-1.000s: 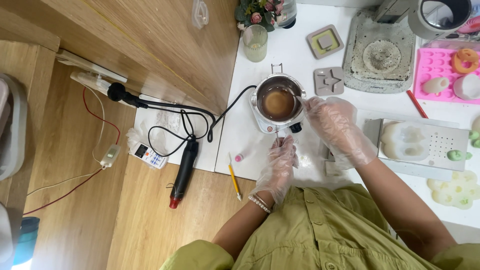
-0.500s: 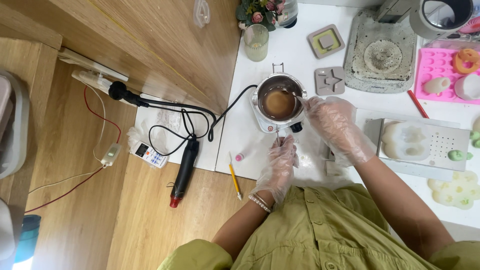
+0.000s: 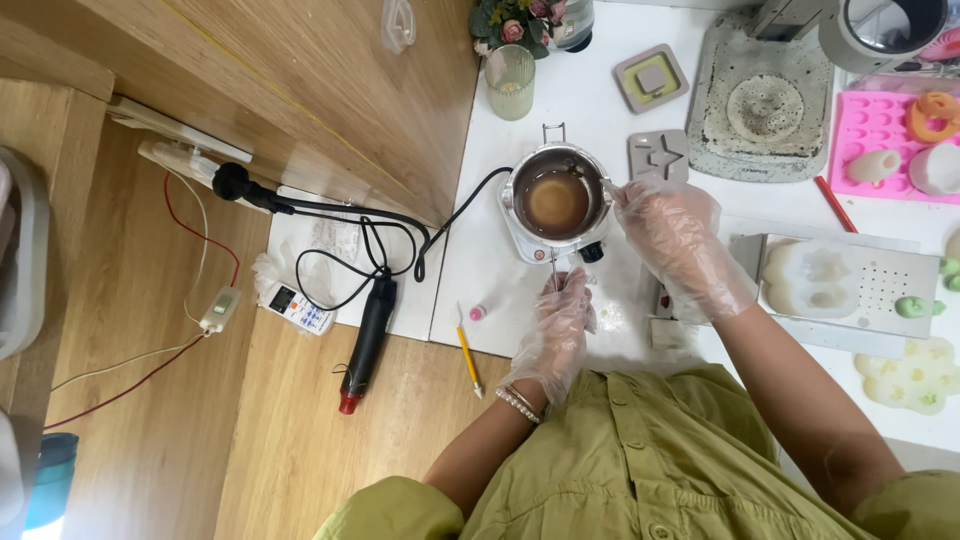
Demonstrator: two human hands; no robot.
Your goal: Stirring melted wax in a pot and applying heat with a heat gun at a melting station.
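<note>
home craft workshop: silicone moulds [image 3: 885, 135], melting pot [image 3: 556, 195], heat gun [image 3: 367, 345]

Single head-worn view, looking straight down, close above white worktable [image 3: 560, 100], floor at left

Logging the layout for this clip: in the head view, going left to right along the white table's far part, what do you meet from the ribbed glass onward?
Ribbed glass → metal pot of brown liquid → grey star mould → round grey slab → pink mould tray.
</note>
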